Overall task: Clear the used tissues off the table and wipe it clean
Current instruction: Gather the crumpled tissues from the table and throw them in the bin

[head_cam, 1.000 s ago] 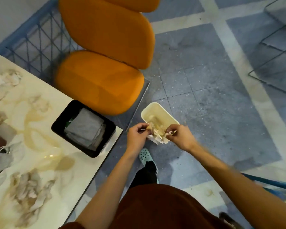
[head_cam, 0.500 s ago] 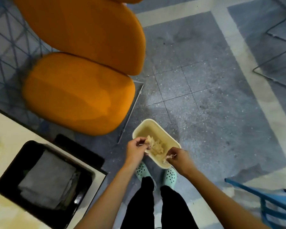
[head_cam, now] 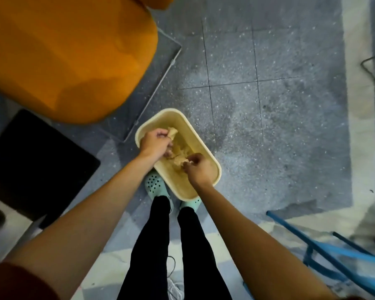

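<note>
A cream rectangular bin (head_cam: 212,163) stands on the grey floor just in front of my feet. Crumpled used tissues (head_cam: 180,151) lie inside it. My left hand (head_cam: 155,144) reaches into the bin's far left part and grips a wad of tissue with curled fingers. My right hand (head_cam: 198,169) is low inside the bin on the near right, its fingers pinching another bit of tissue. The table shows only as a pale corner (head_cam: 11,217) at the left edge.
An orange chair (head_cam: 69,57) with a metal frame stands at the upper left. A black tray (head_cam: 37,165) sits on the table corner at left. A blue metal frame (head_cam: 325,252) is at the lower right. Open grey floor lies right of the bin.
The view has tipped down and closer to the bin; most of the table has left the frame. Both hands have dropped from above the bin down into it with the tissues.
</note>
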The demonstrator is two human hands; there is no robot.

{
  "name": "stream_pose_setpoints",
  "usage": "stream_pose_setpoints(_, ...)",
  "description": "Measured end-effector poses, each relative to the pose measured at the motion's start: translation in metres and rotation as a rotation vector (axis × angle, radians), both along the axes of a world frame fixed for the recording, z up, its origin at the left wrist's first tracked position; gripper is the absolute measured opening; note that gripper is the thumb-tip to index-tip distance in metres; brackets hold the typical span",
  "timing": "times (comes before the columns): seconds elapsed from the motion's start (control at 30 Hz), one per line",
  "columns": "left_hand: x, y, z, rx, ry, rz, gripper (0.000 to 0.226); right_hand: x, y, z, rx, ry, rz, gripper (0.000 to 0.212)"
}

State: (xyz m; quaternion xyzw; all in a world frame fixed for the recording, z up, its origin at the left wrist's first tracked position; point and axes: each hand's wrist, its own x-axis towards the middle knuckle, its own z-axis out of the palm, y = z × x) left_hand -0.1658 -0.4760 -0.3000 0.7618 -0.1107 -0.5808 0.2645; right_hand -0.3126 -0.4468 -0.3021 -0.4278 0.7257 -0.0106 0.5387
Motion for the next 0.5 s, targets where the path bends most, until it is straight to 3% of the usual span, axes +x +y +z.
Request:
stream_pose_setpoints(0.17, -0.006, 0.018, -0.015, -0.006, -0.01, -0.131, 0.061, -0.006, 0.006, -0.014, -0.004, 0.004, 0.085, 0.043)
stream_pose_setpoints(0.4, -0.014, 0.04, 0.034, -0.232, -0.057, 0.017, 0.035, -0.013, 0.017, -0.005, -0.102, -0.026, 0.368, 0.05)
stream_pose_setpoints(0.5, -0.011, 0.05, 0.055, -0.313, -0.138, 0.029, 0.032, -0.012, 0.014, 0.008, -0.198, -0.072, 0.414, 0.042)
